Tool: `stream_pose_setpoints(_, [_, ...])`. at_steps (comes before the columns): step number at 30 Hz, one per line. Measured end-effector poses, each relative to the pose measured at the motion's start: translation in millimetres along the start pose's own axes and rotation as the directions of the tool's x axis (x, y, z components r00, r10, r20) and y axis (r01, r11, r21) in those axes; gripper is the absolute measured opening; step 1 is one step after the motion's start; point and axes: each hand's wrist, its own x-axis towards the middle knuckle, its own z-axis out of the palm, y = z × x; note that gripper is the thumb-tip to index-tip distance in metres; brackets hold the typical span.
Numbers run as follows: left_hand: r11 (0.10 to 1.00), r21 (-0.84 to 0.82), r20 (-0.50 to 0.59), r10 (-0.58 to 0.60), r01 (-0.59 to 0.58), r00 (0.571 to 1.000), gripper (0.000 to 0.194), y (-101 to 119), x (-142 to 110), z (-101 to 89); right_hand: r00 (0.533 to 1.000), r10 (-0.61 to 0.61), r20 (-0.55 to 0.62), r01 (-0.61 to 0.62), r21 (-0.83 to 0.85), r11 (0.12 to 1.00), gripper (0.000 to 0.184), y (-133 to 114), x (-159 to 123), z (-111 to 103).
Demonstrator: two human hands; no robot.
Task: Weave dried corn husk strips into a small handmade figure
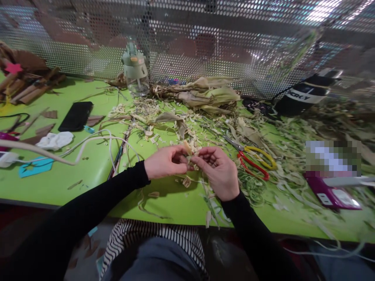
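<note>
Above the near part of the green table, my left hand [165, 162] and my right hand [221, 171] meet, thumbs and fingers closed on a small bundle of pale dried husk strips [189, 148]. Its lower parts are partly hidden by my fingertips. A curled scrap of husk [186, 182] lies just below them on the table. To the right of my right hand rest scissors [240, 148] with one yellow and one red handle. Dry corn husks [205, 95] are heaped behind, against the perforated metal screen.
Husk shavings litter the green table [96, 164]. At left are a black phone [76, 116], a white cable [88, 137] and brown cardboard scraps [95, 120]. A clear bottle [136, 76] stands behind. On the right lie a black cylinder [304, 95] and a purple glue gun-like tool [328, 191].
</note>
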Motion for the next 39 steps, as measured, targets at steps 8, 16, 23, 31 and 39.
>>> stream_pose_setpoints(8, [0.999,0.039,-0.108,0.031,-0.027,0.994,0.029,-4.6,1.4,2.5,0.998,-0.011,0.062,0.011,0.001,1.000,0.015,-5.9,-1.9,-1.1])
stream_pose_setpoints(16, [0.991,-0.078,-0.165,0.098,-0.112,0.981,0.024,-3.7,-1.9,10.4,0.994,-0.112,-0.022,0.104,-0.234,0.967,0.018,-4.4,2.2,-4.9])
stream_pose_setpoints(23, [0.988,-0.157,-0.139,-0.022,0.000,0.990,0.023,2.0,-1.7,6.2,0.879,-0.475,0.040,0.450,-0.399,0.799,0.013,-4.0,1.3,-4.7])
stream_pose_setpoints(31, [0.979,-0.172,-0.117,-0.130,0.109,0.984,0.026,7.1,-4.1,3.4,0.795,-0.593,0.126,0.588,-0.403,0.702,0.018,-4.7,2.6,-8.7])
stream_pose_setpoints(39, [0.988,0.151,-0.060,0.041,-0.031,0.997,0.011,-5.7,-2.0,-2.3,0.830,-0.498,0.251,0.558,-0.372,0.742,0.014,-6.6,6.5,-8.2])
